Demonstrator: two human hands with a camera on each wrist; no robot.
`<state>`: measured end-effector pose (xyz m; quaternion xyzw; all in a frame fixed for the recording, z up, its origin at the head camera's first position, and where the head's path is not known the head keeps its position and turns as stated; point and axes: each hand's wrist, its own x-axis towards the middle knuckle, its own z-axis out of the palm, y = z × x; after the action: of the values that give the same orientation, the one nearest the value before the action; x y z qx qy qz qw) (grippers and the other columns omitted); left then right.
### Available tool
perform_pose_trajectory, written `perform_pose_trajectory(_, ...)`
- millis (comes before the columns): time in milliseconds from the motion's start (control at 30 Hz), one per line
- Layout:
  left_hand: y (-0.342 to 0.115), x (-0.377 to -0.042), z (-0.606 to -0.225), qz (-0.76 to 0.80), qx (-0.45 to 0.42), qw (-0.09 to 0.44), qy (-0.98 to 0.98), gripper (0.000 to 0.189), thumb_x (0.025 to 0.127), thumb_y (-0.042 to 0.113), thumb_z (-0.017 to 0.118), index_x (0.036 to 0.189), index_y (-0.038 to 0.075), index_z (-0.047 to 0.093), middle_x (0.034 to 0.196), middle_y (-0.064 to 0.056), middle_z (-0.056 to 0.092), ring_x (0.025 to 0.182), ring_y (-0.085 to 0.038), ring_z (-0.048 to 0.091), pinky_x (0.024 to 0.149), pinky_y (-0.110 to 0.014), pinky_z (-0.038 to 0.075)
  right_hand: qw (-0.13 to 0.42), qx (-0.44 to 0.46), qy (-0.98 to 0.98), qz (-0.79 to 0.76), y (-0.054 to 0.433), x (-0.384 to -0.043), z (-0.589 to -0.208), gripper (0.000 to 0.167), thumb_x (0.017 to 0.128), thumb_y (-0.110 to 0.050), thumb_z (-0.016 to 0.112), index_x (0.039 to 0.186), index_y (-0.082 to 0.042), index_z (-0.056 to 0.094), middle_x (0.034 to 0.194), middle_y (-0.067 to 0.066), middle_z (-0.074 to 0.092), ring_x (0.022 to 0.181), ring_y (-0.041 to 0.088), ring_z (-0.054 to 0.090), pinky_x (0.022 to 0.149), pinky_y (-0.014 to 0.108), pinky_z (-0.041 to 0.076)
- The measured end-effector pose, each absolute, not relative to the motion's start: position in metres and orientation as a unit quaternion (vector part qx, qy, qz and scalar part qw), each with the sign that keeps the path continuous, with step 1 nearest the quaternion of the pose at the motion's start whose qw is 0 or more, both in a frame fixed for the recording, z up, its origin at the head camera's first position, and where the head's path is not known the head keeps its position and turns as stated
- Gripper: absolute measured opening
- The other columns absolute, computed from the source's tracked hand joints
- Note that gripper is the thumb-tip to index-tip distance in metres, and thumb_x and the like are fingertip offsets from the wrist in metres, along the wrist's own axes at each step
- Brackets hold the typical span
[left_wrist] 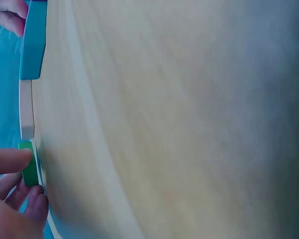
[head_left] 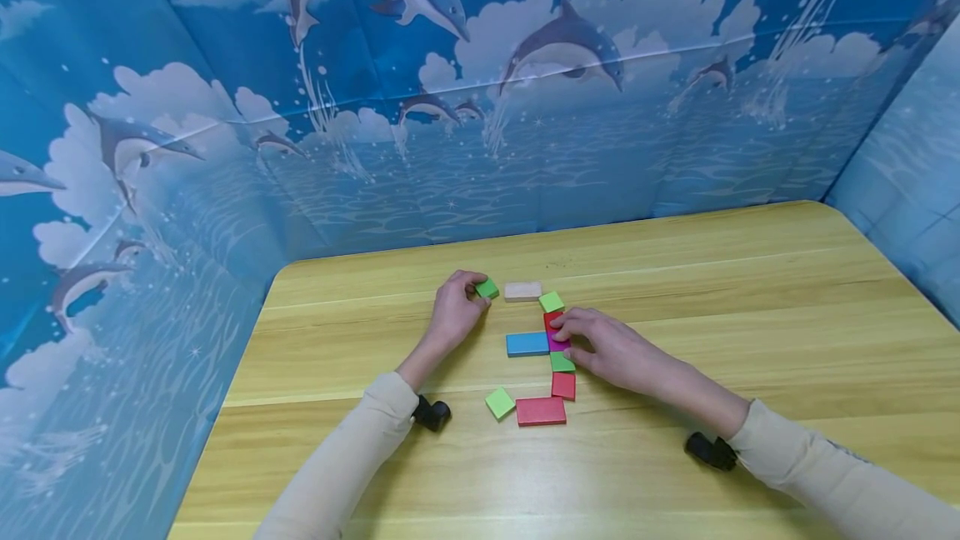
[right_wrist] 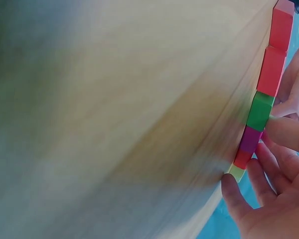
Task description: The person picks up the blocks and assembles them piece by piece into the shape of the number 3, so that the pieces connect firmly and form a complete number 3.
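My left hand point(head_left: 454, 311) pinches a green block point(head_left: 487, 288) between thumb and fingers, just left of a pale wooden block point(head_left: 522, 292). In the left wrist view the green block point(left_wrist: 30, 164) is upright near the pale block's end. My right hand point(head_left: 611, 348) reaches over a column of blocks from its right side. Its spread fingers touch or nearly touch the red block point(head_left: 551, 319) and purple block point(head_left: 559, 344), with the thumb beside a green block point(head_left: 562, 362). In the right wrist view the fingers point(right_wrist: 261, 184) lie along the row, fairly straight.
A light green block point(head_left: 551, 302) tops the column; a red block point(head_left: 563, 386) stands at its lower end. A blue block point(head_left: 527, 345) extends left from the middle. Lower down are a long red block point(head_left: 541, 412) and a tilted light green block point(head_left: 499, 403). A dolphin-print curtain point(head_left: 480, 148) surrounds the wooden table point(head_left: 750, 298).
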<state>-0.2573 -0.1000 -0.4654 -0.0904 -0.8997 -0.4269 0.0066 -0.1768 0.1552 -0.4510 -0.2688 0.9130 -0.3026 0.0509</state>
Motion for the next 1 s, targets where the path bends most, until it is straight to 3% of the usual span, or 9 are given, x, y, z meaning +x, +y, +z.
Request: perform_pose_trajectory(1000,-0.0960,-0.2524,-0.4668,-0.383,-0.126,0.005,-0.915,0.035,0.087,0.002,0.074,0.121,0.002,0.067,0.107,-0.008,0.063,0.094,-0.021,0.055,0.084,-0.034,0.049,0.056,-0.261,0.915,-0.304,0.1552,-0.1771,-0.4498,0.021,0.091,-0.009,0.070,0.112,-0.012,0.071,0.131,0.003,0.058,0.124,0.028,0.052,0.100,0.047,0.044)
